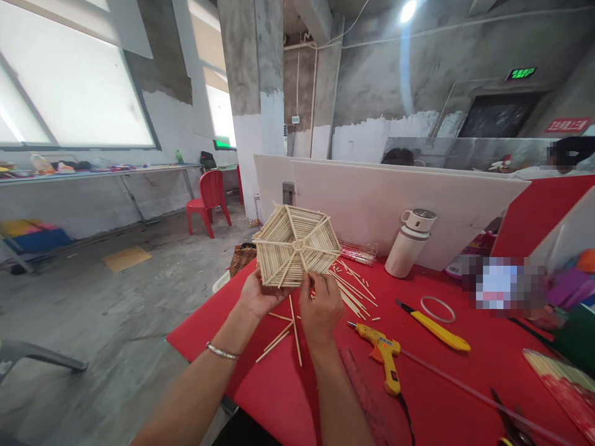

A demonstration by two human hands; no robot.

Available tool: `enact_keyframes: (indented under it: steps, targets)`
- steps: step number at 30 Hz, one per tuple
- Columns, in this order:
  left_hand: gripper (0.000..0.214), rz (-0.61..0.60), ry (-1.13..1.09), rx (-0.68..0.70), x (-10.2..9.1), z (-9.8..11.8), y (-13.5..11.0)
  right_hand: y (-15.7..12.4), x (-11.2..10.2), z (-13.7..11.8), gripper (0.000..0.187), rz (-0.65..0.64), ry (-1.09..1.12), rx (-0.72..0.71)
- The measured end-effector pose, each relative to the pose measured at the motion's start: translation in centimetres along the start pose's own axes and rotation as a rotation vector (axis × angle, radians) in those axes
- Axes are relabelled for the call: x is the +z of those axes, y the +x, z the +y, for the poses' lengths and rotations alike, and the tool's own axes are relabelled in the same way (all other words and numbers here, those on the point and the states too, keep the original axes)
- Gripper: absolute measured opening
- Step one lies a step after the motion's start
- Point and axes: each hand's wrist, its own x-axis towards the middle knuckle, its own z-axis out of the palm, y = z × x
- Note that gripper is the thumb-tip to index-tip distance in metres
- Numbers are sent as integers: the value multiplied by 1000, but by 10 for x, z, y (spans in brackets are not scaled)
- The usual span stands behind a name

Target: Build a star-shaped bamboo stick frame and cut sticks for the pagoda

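A hexagonal panel built of thin wooden sticks, with spokes meeting at a small central ring, is held up above the red table. My left hand is closed on its lower left edge from beneath. At the lower right edge, the fingers of my right hand are bent and pressed against the panel near one spoke; a small piece between them cannot be made out. Loose wooden sticks lie behind my right hand, and a few more sticks lie below the panel.
On the red table lie a yellow glue gun, a yellow utility knife, a clear ring and scissors. A white thermos stands before a white partition. Other people sit beyond it.
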Motion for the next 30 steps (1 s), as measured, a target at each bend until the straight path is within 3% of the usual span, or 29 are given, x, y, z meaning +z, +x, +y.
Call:
enact_keyframes:
  steps: [30]
  targets:
    - [37, 48, -6, 45, 4, 3, -2, -3, 2, 1, 13, -13, -1, 10]
